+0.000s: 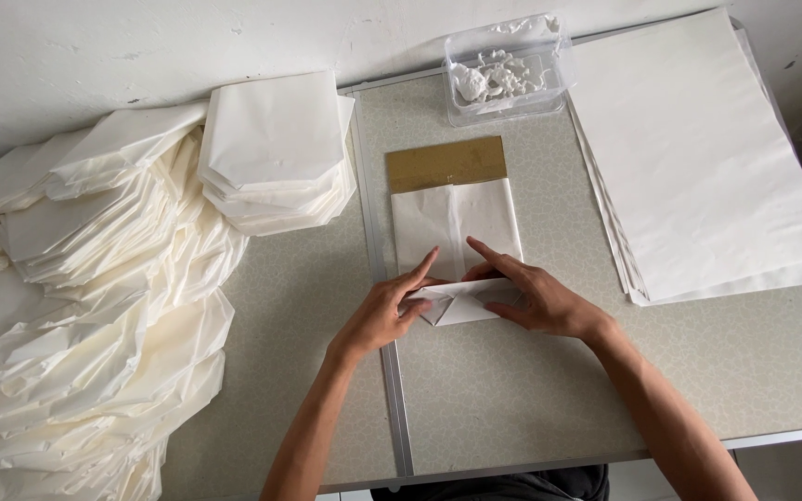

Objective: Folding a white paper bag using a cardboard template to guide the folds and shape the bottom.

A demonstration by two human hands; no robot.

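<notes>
- Left hand (392,306): lies flat and open on the near-left corner of the paper (457,243), index finger stretched forward; it presses the fold down, grasping nothing.
- Right hand (536,295): likewise open and flat on the near-right part of the fold, index finger pointing toward the left hand; the two hands pin the turned-up flap so that it keeps its crease.
- Paper: a white folded sheet at the middle of the table (512,390), its near end folded into slanting corners under the fingers.
- Board (446,163): a brownish rectangle showing beyond the paper's far edge; it seems to lie under the sheet, perhaps as a folding template.
- Sheets (698,158): a flat white stack to the right, near the right hand.
- Bags (276,148): folded white pieces stacked to the left, a loose heap (95,306) beside them.
- Tub (510,67): clear plastic, at the far edge, holding a white lumpy substance.
</notes>
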